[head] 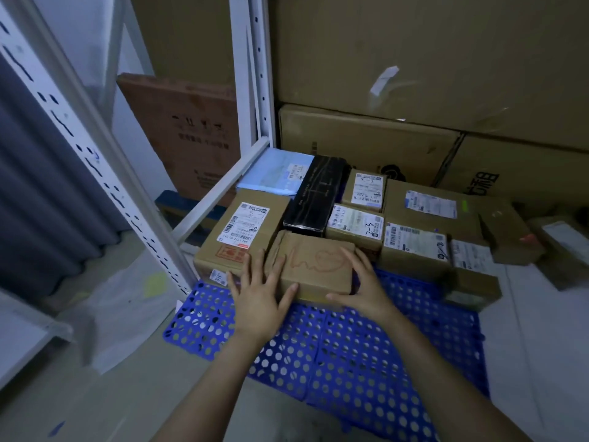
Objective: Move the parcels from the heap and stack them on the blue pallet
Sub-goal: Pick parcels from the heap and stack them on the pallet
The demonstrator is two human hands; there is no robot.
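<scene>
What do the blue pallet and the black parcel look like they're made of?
Blue pallet: likely moulded plastic, matte, given its uniform colour and round holes. Black parcel: seemingly wrapped in glossy plastic film, given its sheen and wrinkles.

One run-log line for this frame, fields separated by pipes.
step: placing | object: heart-drawn cardboard box on blue pallet | left hand: presses box's left side | right hand: grips right corner
</scene>
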